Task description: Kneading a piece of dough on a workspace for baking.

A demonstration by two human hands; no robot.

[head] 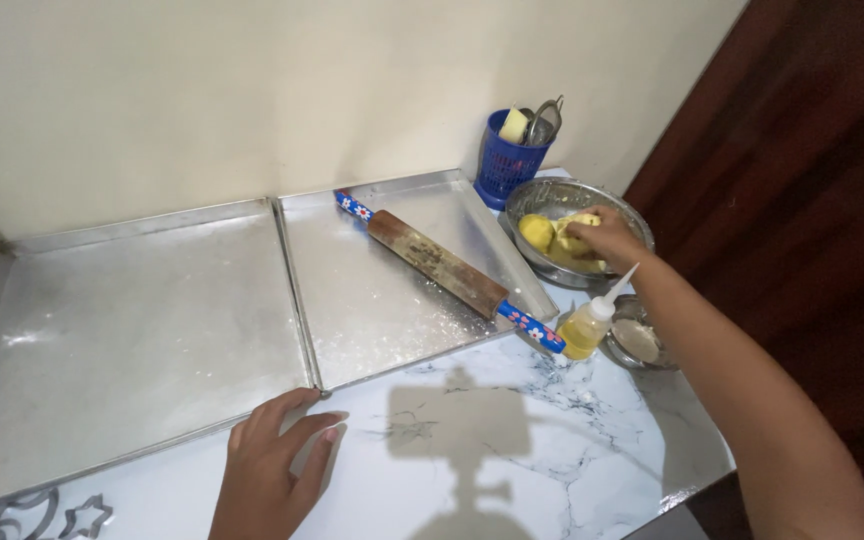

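2 flat steel trays (132,330), 1 wooden rolling pin w/ blue handles (449,270). R hand (602,238) closed on yellow dough lump (574,232) in round steel bowl (620,208); L hand (270,470) flat, empty, on white marble-look counter (532,440).

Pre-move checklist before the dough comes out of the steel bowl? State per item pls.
1. Right hand on a yellow dough ball inside the steel bowl: ok, though whether the fingers have closed on it cannot be told.
2. Left hand flat on the marble counter, at the tray's front edge, holding nothing: ok.
3. Right tray free to land on: not ok, the rolling pin lies diagonally across it.
4. Left tray bare: ok.
5. Oil squeeze bottle upright beside the forearm's path: not ok, tip risk.
6. Tray floured: cannot tell.
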